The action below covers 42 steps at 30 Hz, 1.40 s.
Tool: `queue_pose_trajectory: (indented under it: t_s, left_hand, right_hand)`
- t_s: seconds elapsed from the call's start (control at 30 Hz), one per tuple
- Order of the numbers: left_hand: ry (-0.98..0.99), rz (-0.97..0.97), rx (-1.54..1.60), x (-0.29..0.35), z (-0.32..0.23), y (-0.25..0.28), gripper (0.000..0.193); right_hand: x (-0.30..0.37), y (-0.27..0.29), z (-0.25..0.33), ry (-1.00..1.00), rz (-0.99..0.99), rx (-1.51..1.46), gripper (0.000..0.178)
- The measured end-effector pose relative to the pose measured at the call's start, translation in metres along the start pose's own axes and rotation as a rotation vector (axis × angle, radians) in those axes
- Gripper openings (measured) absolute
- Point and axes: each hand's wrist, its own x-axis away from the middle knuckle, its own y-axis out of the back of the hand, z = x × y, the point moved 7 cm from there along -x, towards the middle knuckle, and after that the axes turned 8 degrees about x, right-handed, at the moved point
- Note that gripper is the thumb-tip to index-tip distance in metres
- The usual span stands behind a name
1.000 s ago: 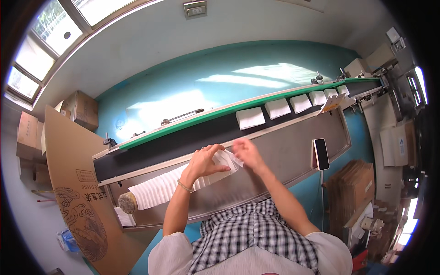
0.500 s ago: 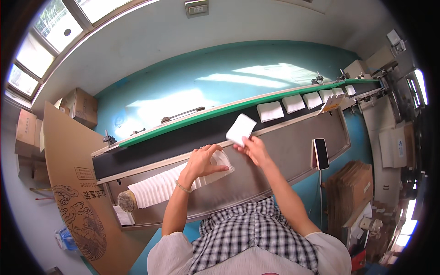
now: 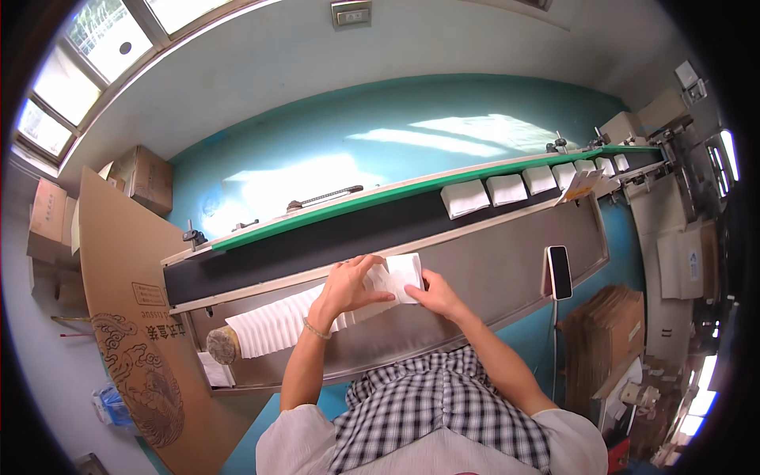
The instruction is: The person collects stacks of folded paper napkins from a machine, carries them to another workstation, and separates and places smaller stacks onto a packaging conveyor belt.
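Observation:
A long row of folded white tissues (image 3: 277, 323) lies on the metal tabletop (image 3: 507, 253), standing on edge and pressed side by side. Over the right part of this row curves my left hand (image 3: 347, 290), its thumb and fingers closed about it. At the row's right end, my right hand (image 3: 440, 295) pinches a folded white tissue bundle (image 3: 407, 271) against the others, thumb on the near face. Some of the right fingers are hidden behind the bundle. A roundish, stone-like block (image 3: 223, 345) stands against the row's left end.
Beyond the row runs a black conveyor belt (image 3: 261, 266) with a green rail (image 3: 332, 207). Several white tissue bundles (image 3: 465, 199) sit along its right part. A phone (image 3: 559, 271) stands upright at the right. A large cardboard sheet (image 3: 131, 317) leans at the left; flattened cartons (image 3: 606, 336) stand lower right.
My right hand has brought the tissue bundle from over the belt's near edge down to the row's right end. My left hand stays on the row. The bundles on the belt have shifted slightly.

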Motion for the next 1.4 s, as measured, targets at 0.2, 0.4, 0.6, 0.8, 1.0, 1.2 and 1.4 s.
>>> queue_pose_trajectory:
  t_s: [0.2, 0.4, 0.6, 0.8, 1.0, 1.2, 1.4]
  left_hand:
    - [0.064, 0.050, 0.048, -0.002, -0.003, -0.004, 0.075]
    - [0.032, 0.021, 0.029, 0.002, -0.005, 0.004, 0.077]
    - [0.026, 0.014, -0.015, 0.014, 0.009, 0.008, 0.084]
    - [-0.121, -0.111, -0.012, 0.009, -0.011, 0.012, 0.076]
    - [0.033, -0.002, 0.021, 0.012, 0.000, 0.011, 0.075]
    - [0.041, 0.001, 0.005, 0.009, 0.005, 0.008, 0.078]
    - [-0.083, -0.070, -0.010, 0.024, 0.000, 0.020, 0.081]
  right_hand:
    - [-0.045, 0.031, 0.002, -0.185, -0.175, -0.807, 0.037]
    - [-0.006, -0.023, 0.045, 0.170, -0.168, 0.131, 0.041]
    - [0.001, -0.017, 0.022, -0.101, 0.015, -0.256, 0.040]
    - [0.000, -0.024, 0.010, -0.139, 0.078, -0.219, 0.037]
    - [-0.021, 0.007, -0.005, -0.172, -0.021, -0.385, 0.026]
    - [-0.041, 0.007, 0.005, 0.000, -0.234, -0.269, 0.039]
    - [-0.014, -0.045, 0.035, -0.005, -0.111, -0.095, 0.041]
